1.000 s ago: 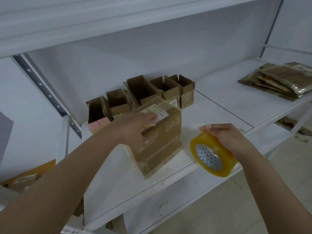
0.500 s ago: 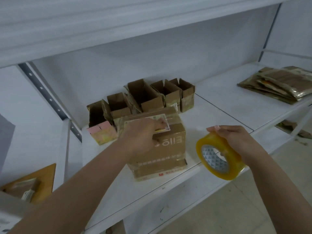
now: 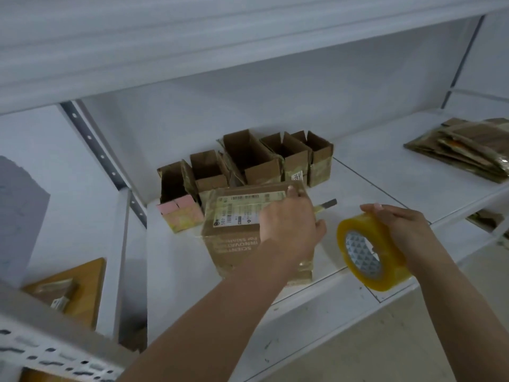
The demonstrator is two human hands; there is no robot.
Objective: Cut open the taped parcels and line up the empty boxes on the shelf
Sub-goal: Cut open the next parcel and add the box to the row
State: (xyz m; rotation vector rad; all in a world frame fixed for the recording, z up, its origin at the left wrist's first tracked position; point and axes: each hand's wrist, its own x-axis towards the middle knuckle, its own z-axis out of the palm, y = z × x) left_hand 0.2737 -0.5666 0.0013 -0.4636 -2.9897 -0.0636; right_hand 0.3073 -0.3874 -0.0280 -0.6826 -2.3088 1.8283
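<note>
Turned since before, parcel [image 3: 234, 244] shows "SCIENTIFIC INNOVATION" under left hand [image 3: 289, 227]

We see a soft, even, rather cool light with no hard highlights on the white shelf [image 3: 385, 166]. Shadows are faint: a pale one lies on the board just right of the taped parcel [image 3: 237, 230], and the insides of the open boxes [image 3: 248, 158] at the far side are darker. The underside of the upper shelf board [image 3: 192, 45] near the top is smeared with motion blur, and the perforated metal rail [image 3: 55, 351] at the near left is blurred too. We notice wide-angle bending: the upright post [image 3: 93, 144] on the left leans and straight edges curve toward the corners. A mild sheen sits on the yellow tape roll [image 3: 369, 252]. The label print is only partly legible.
</note>
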